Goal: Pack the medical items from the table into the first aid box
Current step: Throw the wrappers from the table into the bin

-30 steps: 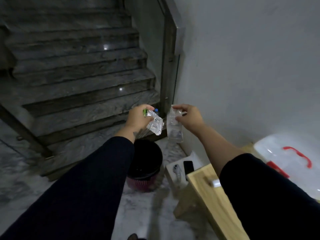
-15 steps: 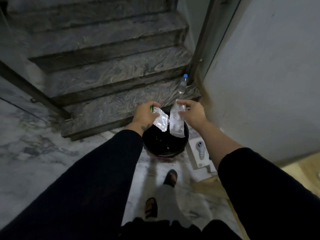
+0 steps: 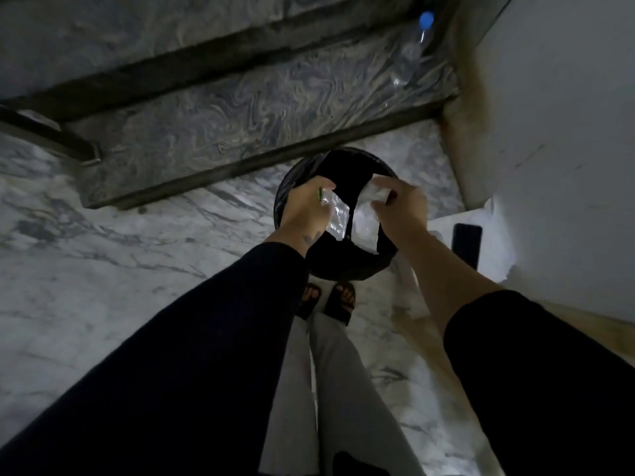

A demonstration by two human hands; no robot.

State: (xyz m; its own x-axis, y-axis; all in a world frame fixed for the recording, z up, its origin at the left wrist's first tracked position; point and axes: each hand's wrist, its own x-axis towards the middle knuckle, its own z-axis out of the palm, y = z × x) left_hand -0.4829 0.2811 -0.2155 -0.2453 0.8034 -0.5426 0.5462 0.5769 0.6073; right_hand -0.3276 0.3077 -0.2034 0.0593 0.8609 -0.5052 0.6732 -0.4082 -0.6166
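I look straight down at a round black bin on the marble floor. My left hand is over its left rim, shut on a clear plastic wrapper with a bit of green at its top. My right hand is over the bin's right side, fingers pinched on a second clear plastic wrapper. Both wrappers hang over the bin's dark opening. The first aid box and the table are out of view.
A marble stair step runs behind the bin, with a clear bottle with a blue cap lying at its right end. A white wall stands to the right. A white box holding a black phone lies beside the bin. My sandalled feet are just before the bin.
The view has tilted from the stairs down onto the bin. Both hands have lowered with their wrappers until they are directly over the bin's opening.
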